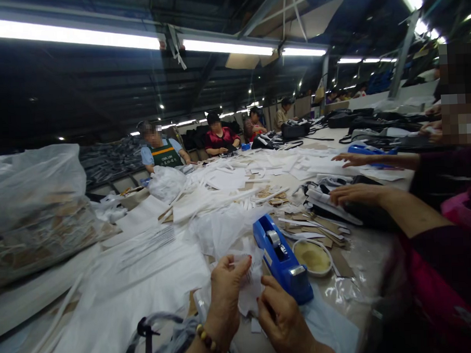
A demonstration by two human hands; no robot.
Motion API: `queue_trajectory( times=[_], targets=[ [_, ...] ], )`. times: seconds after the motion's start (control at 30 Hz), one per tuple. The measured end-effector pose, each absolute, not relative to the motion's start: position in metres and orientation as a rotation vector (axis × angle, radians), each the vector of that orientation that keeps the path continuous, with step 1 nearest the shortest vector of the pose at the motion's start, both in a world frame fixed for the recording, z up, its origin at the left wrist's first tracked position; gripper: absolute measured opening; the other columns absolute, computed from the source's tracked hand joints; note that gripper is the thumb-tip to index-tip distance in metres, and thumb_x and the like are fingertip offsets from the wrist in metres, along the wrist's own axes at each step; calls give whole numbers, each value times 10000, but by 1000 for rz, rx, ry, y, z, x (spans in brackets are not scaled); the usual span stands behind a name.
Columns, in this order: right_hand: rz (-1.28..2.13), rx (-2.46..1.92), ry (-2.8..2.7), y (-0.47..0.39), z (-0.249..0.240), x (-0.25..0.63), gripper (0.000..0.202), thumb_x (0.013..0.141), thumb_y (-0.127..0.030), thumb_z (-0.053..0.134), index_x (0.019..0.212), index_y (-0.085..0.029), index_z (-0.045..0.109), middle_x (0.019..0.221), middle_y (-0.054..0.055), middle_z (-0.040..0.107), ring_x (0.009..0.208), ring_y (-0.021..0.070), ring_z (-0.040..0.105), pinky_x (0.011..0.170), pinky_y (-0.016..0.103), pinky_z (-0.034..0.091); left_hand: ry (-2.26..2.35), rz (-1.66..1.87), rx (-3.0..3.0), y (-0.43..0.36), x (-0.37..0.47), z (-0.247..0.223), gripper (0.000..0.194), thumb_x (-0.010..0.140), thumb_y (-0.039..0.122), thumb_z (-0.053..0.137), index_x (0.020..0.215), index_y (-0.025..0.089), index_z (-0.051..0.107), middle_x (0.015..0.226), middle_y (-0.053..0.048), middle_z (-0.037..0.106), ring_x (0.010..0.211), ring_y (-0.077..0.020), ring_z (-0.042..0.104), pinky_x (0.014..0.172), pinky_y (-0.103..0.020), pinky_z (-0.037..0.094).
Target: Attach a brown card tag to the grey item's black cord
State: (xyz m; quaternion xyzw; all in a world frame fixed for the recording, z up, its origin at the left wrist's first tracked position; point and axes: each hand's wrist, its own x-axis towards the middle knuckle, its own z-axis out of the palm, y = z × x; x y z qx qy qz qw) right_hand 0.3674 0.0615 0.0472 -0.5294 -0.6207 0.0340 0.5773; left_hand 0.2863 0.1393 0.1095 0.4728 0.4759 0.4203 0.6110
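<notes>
At the lower centre of the frame, the left hand (227, 286) and right hand (278, 312) both pinch a white paper piece (251, 286) between thumb and fingertips. It goes best held taut, just left of the blue tape dispenser (281, 258).

- The white paper piece (250, 285) is looking thin and crumpled, hanging upright at about 6 o'clock in the view, pinched at both edges.
- It's sitting just off the blue tape dispenser (281, 258), which is lying toward 3 o'clock of it.
</notes>
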Motion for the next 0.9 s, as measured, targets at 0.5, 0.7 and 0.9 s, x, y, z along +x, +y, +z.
queue_trajectory(
  times=[0.5,0.7,0.9],
  targets=[
    [796,-1414,-1094,62,35,372,443,736,-259,455,1140,-101,546,753,57,633,668,190,595,641,314,466,1139,923,1515,136,284,99,169,577,314,621,537,173,537,517,33,511,535,-118,433,542,-240,324],
    [827,-1425,-1054,46,25,365,422,759,-303,448,1099,-95,589,655,49,654,613,180,623,624,284,458,1180,974,1610,140,297,109,144,647,290,603,556,178,600,534,37,518,554,-113,419,569,-241,307],
    [937,-1412,-1051,35,14,362,428,743,-325,483,1093,-116,615,620,60,679,575,182,642,574,253,463,1239,938,1334,170,332,91,121,829,126,479,791,111,593,665,9,576,553,-95,528,547,-229,440]
  ],
)
